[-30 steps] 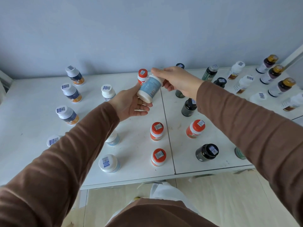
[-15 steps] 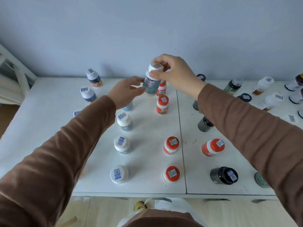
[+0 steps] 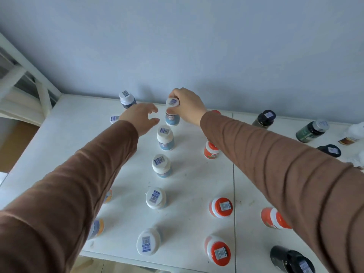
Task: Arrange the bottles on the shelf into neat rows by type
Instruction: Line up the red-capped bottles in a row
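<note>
My right hand [image 3: 188, 106] grips the white cap of a light-blue bottle [image 3: 172, 117], which stands upright on the white shelf [image 3: 65, 142] near the back wall. It heads a column of several white-capped light-blue bottles [image 3: 165, 137] running toward me. My left hand [image 3: 140, 118] hovers just left of the held bottle, fingers apart, holding nothing. To the right stands a column of orange-capped bottles [image 3: 220, 207], partly hidden by my right sleeve. Dark bottles [image 3: 264, 119] stand at the far right.
White-capped bottles with dark-blue and orange labels [image 3: 127, 99] stand left of the blue column, some hidden under my left sleeve. A seam [image 3: 234, 194] splits the shelf top. The white frame [image 3: 29, 75] of another shelf rises at the far left. A black-capped bottle [image 3: 291, 260] sits at the front right.
My right hand carried the light-blue bottle from mid-air to the back of the blue column and stood it upright. My left hand let go of it and opened. The view tilted down and left.
</note>
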### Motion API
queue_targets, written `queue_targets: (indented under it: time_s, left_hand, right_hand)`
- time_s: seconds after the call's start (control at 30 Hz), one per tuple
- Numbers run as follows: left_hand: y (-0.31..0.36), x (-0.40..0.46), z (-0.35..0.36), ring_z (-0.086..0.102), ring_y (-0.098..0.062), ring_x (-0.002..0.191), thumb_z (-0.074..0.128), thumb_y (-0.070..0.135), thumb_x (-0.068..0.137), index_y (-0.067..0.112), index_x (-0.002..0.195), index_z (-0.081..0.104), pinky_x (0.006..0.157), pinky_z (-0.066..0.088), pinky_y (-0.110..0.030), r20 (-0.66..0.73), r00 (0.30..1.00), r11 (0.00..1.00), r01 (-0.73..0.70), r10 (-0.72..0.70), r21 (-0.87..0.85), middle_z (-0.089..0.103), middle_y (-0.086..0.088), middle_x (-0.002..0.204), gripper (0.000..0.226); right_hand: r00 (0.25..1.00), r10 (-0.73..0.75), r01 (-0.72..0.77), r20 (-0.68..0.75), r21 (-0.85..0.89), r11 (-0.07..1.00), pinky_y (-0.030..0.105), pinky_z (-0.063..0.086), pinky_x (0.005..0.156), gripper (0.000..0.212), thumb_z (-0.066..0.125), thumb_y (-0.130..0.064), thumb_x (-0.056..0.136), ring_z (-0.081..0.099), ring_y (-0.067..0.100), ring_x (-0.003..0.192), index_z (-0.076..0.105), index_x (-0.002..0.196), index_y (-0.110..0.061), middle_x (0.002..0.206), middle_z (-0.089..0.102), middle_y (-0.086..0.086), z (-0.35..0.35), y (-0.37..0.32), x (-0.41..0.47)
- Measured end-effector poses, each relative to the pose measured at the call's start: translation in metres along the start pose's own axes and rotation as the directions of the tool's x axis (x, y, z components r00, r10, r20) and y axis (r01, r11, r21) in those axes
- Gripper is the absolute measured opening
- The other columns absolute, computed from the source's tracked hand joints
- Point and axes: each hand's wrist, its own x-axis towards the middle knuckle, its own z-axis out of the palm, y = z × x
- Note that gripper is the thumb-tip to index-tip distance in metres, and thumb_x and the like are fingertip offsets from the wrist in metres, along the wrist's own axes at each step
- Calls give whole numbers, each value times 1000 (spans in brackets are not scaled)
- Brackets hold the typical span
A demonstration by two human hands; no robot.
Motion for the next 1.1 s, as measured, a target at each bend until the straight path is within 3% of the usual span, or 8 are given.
queue_targets:
  time_s: [0.27,0.4,0.57,0.67,0.8,0.87,0.97,1.1]
  left_hand:
    - [-3,4,8,55,-21,114,58,37,89,26,121,58,99,45,-40,7,1000,999,25,-24,-39,61,1,122,34]
    - [2,-3,3,55,-19,115,57,36,90,26,122,57,100,43,-39,-26,1000,997,2,-4,-71,60,3,123,34]
    - [31,-32,-8,55,-18,113,56,33,89,26,120,57,97,42,-36,-179,972,982,-169,152,-83,61,3,120,32]
    - [53,-53,0,54,-20,114,55,31,90,25,120,57,98,41,-36,-197,951,961,-259,237,-97,61,3,121,32]
    - [73,-70,24,54,-23,113,55,31,91,24,124,57,97,41,-34,-94,962,963,-262,255,-70,61,-1,123,33]
    - [78,-77,38,56,-23,113,54,31,92,25,125,56,98,42,-34,-34,970,968,-244,243,-62,61,-1,125,34]
    - [82,-87,51,56,-20,115,53,28,93,23,125,56,97,41,-29,26,974,969,-221,225,-107,61,0,125,32]
    - [91,-98,54,59,-21,112,49,32,96,20,124,57,97,45,-30,154,979,938,-76,135,-340,64,-2,120,31]
  right_hand:
    - [1000,-4,5,30,-25,1000,31,40,83,43,73,-33,78,55,23,102,58,115,-16,112,57,4,18,7,10]
    - [999,-34,33,21,27,999,30,42,88,52,74,-37,81,52,13,98,56,126,-18,118,57,2,1,11,-4]
    - [993,-84,86,-84,14,996,35,49,86,24,68,-30,84,61,13,92,67,107,-21,104,64,-1,-52,26,-58]
    - [997,-77,77,3,-72,994,33,48,83,21,66,-31,86,62,14,92,68,106,-23,102,63,-4,-66,41,-102]
    - [970,-49,136,239,-362,922,36,42,92,42,63,-35,88,50,24,115,56,129,-27,130,53,0,-47,64,-137]
    - [971,-52,142,233,-389,910,40,44,96,44,60,-25,91,50,28,118,52,135,-25,136,52,3,-38,68,-145]
    - [992,-20,56,123,-293,954,35,41,97,42,61,-22,92,52,26,119,54,134,-23,135,54,3,-39,65,-154]
    - [993,88,-100,77,171,980,30,51,93,41,65,-36,91,61,15,111,60,130,-23,125,63,-1,-67,49,-178]
